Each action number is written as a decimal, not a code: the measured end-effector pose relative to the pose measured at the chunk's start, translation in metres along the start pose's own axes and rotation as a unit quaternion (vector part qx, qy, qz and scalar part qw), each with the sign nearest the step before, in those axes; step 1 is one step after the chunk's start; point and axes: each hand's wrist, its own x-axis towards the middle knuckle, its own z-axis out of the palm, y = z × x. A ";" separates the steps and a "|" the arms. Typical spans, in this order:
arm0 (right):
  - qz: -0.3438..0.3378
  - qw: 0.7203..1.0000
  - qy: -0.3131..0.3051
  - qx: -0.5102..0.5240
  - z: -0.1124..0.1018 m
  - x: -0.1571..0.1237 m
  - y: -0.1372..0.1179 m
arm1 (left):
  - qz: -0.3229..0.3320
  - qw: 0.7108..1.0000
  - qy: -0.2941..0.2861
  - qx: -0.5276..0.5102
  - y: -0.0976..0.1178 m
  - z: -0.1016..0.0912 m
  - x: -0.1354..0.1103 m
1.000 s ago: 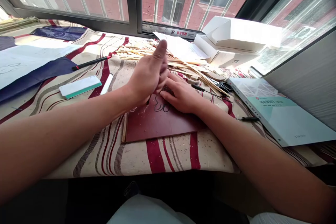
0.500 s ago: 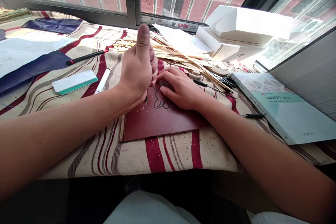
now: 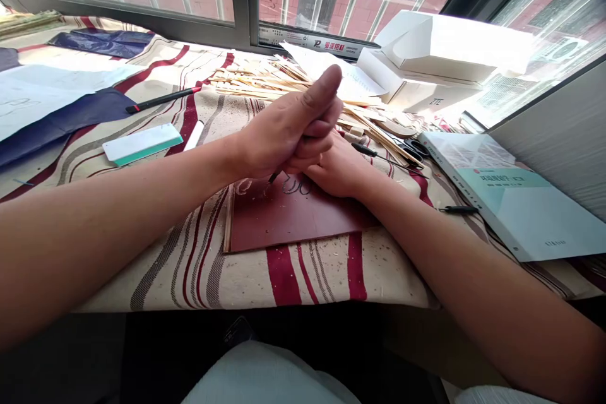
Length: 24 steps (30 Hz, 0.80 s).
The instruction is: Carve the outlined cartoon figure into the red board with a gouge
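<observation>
A dark red board (image 3: 298,221) lies on the striped cloth, with black looping outlines (image 3: 296,184) and pale shavings on it. My left hand (image 3: 288,129) is closed in a fist above the board, thumb up. From the underside of this fist pokes the thin dark tip of a carving tool (image 3: 273,178), touching or nearly touching the board beside the outlines; its handle is hidden. My right hand (image 3: 344,167) rests flat on the board, holding nothing visible. The left fist covers most of its fingers.
Wooden strips (image 3: 265,83) lie behind my hands. A black-handled pointed tool (image 3: 364,149), scissors (image 3: 416,148) and a book (image 3: 530,196) are to the right. An eraser-like block (image 3: 142,144), white marker (image 3: 194,136) and black pen (image 3: 163,101) lie left. A white box (image 3: 426,76) stands by the window.
My left fist has swung right and tilted, its thumb leaning right, and it now covers my right hand's fingers. More of the drawn outline shows at the left. My right hand stays on the board.
</observation>
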 end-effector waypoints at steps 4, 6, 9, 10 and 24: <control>-0.002 1.000 0.005 -0.012 0.000 0.000 0.000 | -0.012 0.998 0.061 -0.009 0.002 -0.002 0.002; -0.001 1.000 -0.001 -0.006 -0.001 0.000 -0.001 | 0.001 0.995 0.101 0.004 0.001 -0.002 0.002; -0.003 1.000 -0.007 0.006 -0.002 0.000 -0.001 | 0.073 0.983 0.165 0.025 -0.004 0.005 -0.003; -0.003 1.000 -0.007 0.006 -0.002 0.000 -0.001 | 0.099 0.977 0.183 0.037 -0.006 0.008 -0.005; 0.014 0.999 -0.033 0.022 -0.009 0.000 -0.004 | 0.167 0.943 0.288 0.014 -0.010 0.010 -0.007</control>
